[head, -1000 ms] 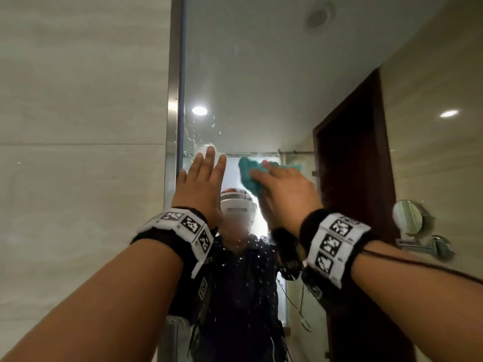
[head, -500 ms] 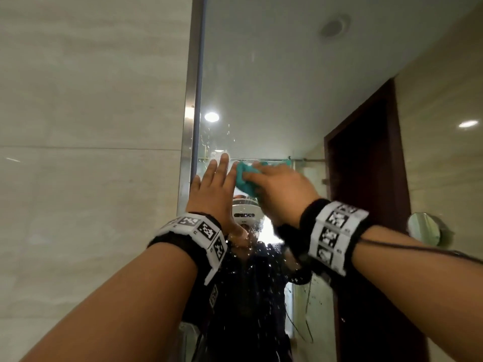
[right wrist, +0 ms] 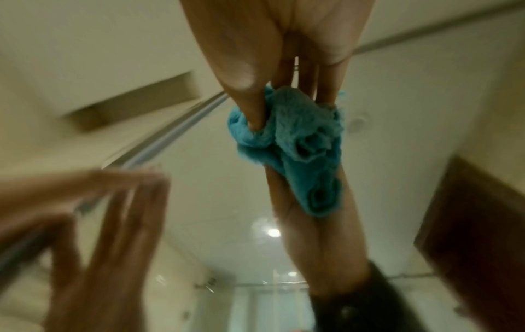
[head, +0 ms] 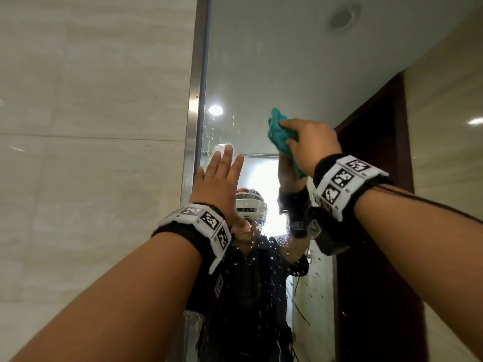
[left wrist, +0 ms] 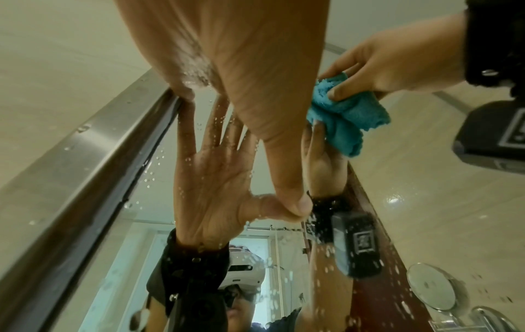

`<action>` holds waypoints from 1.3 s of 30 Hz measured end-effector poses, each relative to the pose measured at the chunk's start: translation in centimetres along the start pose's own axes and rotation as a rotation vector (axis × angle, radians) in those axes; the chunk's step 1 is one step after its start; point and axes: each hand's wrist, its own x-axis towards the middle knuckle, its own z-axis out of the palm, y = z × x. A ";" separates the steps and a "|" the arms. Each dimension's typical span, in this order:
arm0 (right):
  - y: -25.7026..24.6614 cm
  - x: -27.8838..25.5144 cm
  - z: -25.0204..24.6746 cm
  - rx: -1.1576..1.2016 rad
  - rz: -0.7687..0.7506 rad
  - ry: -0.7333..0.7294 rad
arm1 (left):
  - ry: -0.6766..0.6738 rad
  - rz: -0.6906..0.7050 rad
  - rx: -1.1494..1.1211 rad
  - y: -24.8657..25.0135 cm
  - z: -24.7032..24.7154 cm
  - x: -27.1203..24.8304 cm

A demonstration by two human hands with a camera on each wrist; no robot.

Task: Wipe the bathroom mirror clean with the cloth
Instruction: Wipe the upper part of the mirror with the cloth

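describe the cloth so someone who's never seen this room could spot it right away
Start at the big wall mirror with the steel frame on its left. Up against the glass, the right hand grips a crumpled cloth. It is the only bright teal, fuzzy thing there; the left hand beside it holds nothing.

Bare forearms wear black wristbands point(head: 329, 163) carrying white blocks printed with black square markers.

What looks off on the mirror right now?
Water droplets speckle the mirror low down and by the left hand, which is pressed flat on the glass. The right hand grips the bunched cloth higher up.
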 end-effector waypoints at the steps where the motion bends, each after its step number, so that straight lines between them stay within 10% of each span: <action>1: -0.2 -0.1 0.2 -0.012 0.024 0.018 | 0.004 0.001 0.000 0.0 0.0 0.0; 9: -0.9 -4.3 2.0 0.017 -0.195 -0.212 | 0.008 0.008 -0.054 0.1 -0.3 0.1; 14: 0.9 -4.2 1.2 0.044 -0.242 -0.165 | 0.266 0.085 -0.415 0.5 -1.1 -1.0; 20: 1.3 -5.1 0.9 0.293 -0.048 -0.154 | 0.429 0.329 -0.434 2.1 -1.6 -1.4; 26: 1.5 -5.3 0.5 0.519 -0.026 -0.185 | 0.269 0.368 -0.377 3.8 -0.4 -0.2; 39: 0.8 -5.1 -0.4 -0.037 -0.001 -0.085 | 0.207 0.368 0.107 2.7 -0.1 0.5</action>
